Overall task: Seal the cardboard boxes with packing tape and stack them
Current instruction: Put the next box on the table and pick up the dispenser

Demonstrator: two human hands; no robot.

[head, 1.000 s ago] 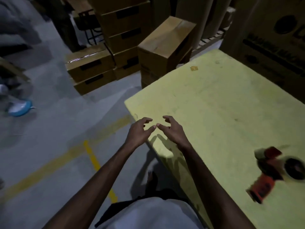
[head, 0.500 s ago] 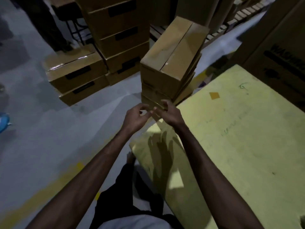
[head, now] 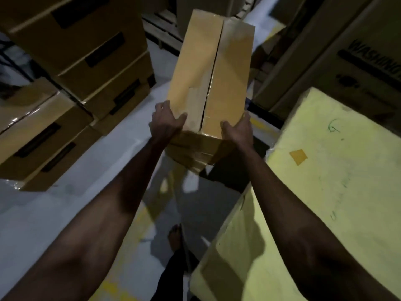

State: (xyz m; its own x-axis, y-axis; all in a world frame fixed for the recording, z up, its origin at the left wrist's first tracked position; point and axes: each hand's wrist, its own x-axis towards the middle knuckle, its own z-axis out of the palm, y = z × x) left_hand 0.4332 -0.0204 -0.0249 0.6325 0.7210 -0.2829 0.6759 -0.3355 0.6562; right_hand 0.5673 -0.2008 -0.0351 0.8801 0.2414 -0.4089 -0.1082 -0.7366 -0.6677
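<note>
Top box gripped at one end, and it's risky!
Left hand point(head: 166, 121) and right hand point(head: 238, 129) grip the near corners of the top box point(head: 208, 68), thumbs on its lid, fingers point(head: 163, 106) curled down the sides; it sits on a skewed stack point(head: 192, 156) beside the yellow table point(head: 325, 187). Held at one end only, its far end could dip, drag the boxes beneath askew, and that gapped centre seam may spring.

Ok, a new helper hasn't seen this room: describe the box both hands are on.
Beside the far left corner of the yellow table stands a narrow stack of boxes. It is the top box, held at its near corners by the left hand and right hand. Unlike the black-labelled boxes further left, its top shows a dark centre seam.
</note>
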